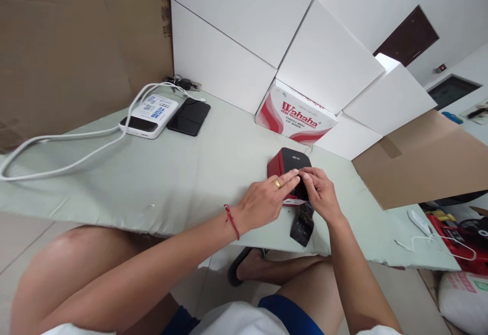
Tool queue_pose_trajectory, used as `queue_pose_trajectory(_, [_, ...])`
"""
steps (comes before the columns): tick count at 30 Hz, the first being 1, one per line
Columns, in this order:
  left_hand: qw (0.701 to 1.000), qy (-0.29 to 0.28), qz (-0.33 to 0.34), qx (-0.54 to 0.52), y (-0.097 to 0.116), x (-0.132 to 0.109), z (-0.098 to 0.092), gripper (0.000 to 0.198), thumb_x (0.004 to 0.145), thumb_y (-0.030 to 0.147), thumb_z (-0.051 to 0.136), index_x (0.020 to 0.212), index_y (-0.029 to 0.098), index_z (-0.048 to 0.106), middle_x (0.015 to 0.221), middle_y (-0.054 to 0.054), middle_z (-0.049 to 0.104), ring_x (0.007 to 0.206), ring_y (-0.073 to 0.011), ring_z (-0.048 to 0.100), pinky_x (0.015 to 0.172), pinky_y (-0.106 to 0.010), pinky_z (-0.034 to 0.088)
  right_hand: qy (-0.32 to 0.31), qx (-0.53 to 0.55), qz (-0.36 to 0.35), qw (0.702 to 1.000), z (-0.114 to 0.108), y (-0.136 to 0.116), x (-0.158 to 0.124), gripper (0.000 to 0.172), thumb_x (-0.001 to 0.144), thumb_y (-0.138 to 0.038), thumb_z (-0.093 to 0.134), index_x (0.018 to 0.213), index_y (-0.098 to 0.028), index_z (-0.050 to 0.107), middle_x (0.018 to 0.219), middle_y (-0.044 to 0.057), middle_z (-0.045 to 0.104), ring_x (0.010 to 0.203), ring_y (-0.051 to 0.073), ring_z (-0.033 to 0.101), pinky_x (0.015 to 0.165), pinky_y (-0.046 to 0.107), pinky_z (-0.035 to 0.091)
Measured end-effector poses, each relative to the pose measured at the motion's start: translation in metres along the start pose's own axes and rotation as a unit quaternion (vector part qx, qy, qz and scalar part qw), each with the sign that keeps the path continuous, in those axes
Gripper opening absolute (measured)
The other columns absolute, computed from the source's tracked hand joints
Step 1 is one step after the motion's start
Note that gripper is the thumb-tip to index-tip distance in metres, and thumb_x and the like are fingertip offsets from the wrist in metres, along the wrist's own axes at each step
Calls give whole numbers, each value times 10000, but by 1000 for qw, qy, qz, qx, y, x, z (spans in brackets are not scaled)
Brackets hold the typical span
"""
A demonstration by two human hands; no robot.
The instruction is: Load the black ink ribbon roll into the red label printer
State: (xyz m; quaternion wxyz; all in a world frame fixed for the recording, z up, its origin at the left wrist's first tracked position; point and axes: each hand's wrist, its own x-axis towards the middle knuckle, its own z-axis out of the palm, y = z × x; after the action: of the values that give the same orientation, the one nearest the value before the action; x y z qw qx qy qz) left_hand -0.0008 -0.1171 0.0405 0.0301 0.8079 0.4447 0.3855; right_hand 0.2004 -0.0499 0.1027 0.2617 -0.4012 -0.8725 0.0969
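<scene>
A small red box-shaped device with a black top (292, 159) stands on the pale green table cover, close to its front edge. My left hand (269, 198), with a gold ring, reaches over the device. Its index and middle fingers are stretched out across the top, and the thumb is hidden. From the right, my right hand (319, 190) has its thumb and fingers pinched together over the device's right side. The fingertips of both hands meet there, and anything between them is hidden. A glossy black strip-like piece (302, 228) lies just in front of the device.
Left on the table are a white power bank (150, 116), a white cable (68, 171), a black phone (189, 116) and keys (183, 83). Behind the device stand a Wahaha carton (295, 114) and stacked white boxes (224, 50). A cardboard sheet (423, 159) leans at right.
</scene>
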Motion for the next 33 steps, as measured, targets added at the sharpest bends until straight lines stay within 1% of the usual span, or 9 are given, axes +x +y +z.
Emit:
queue_pose_trajectory(3, [998, 11, -51, -20, -14, 5, -2, 644, 885, 46, 441, 1509, 201, 484, 1602, -76, 495, 1329, -205, 619, 1008, -340, 606, 15, 18, 20, 1000, 5, 4, -4, 418, 1079, -451, 415, 1138, -289, 796, 1122, 72, 756, 1065, 234, 651, 966, 428, 517])
queue_pose_trajectory(7, [996, -33, -86, -13, -27, 7, -3, 646, 880, 41, 438, 1489, 241, 523, 1584, -35, 522, 1283, -195, 660, 969, -319, 618, 31, 18, 31, 999, 11, 5, -6, 445, 1081, -456, 395, 1105, -293, 808, 1077, 72, 761, 1033, 236, 660, 936, 424, 519])
queue_pose_trajectory(12, [997, -50, -54, -2, -32, 5, -4, 607, 903, 62, 446, 1457, 283, 561, 1620, -49, 472, 1240, -214, 691, 912, -328, 629, 64, 12, 22, 998, 19, 1, -10, 397, 1071, -417, 432, 1121, -273, 798, 1105, 83, 759, 1047, 239, 662, 959, 429, 512])
queue_pose_trajectory(16, [999, -32, -27, -12, -37, 4, -2, 533, 935, 80, 436, 1389, 285, 626, 1580, -62, 525, 1253, -226, 684, 907, -340, 629, 120, 50, 28, 991, 25, 2, -20, 341, 1053, -384, 483, 1132, -249, 787, 1162, 89, 746, 1132, 231, 649, 1038, 426, 491])
queue_pose_trajectory(18, [999, -20, -20, -25, -39, 4, -1, 520, 937, 71, 431, 1362, 276, 650, 1548, -59, 560, 1297, -223, 657, 923, -335, 624, 189, 96, 88, 973, 29, 7, -27, 346, 1042, -416, 497, 1124, -237, 781, 1238, 94, 718, 1214, 229, 628, 1102, 428, 460])
queue_pose_trajectory(20, [999, -11, -20, -33, -40, 5, 0, 513, 936, 61, 428, 1331, 277, 674, 1532, -57, 577, 1301, -214, 653, 926, -330, 622, 262, 167, 181, 933, 33, 17, -32, 383, 1019, -480, 512, 1155, -223, 762, 1342, 101, 674, 1291, 238, 599, 1140, 437, 440])
queue_pose_trajectory(23, [999, -6, -23, -35, -41, 6, 3, 513, 930, 51, 427, 1311, 275, 689, 1519, -72, 584, 1306, -227, 649, 932, -354, 623, 257, 312, 273, 873, 43, 29, -37, 488, 980, -572, 516, 1234, -209, 719, 1377, 103, 676, 1300, 255, 615, 1115, 447, 479])
queue_pose_trajectory(26, [999, -5, -22, -43, -42, 7, 7, 529, 898, 30, 437, 1305, 256, 687, 1510, -91, 586, 1293, -243, 655, 932, -379, 626, 207, 394, 258, 858, 59, 31, -38, 519, 962, -578, 524, 1301, -218, 683, 1350, 85, 710, 1292, 254, 633, 1112, 454, 494])
queue_pose_trajectory(33, [998, 1, -20, -63, -45, 3, 19, 636, 803, -5, 477, 1373, 246, 606, 1575, -86, 504, 1288, -230, 649, 946, -359, 616, 319, 393, 240, 828, 93, 22, -41, 703, 999, -689, 310, 1351, -182, 647, 1350, 108, 710, 1317, 234, 629, 1152, 459, 461])
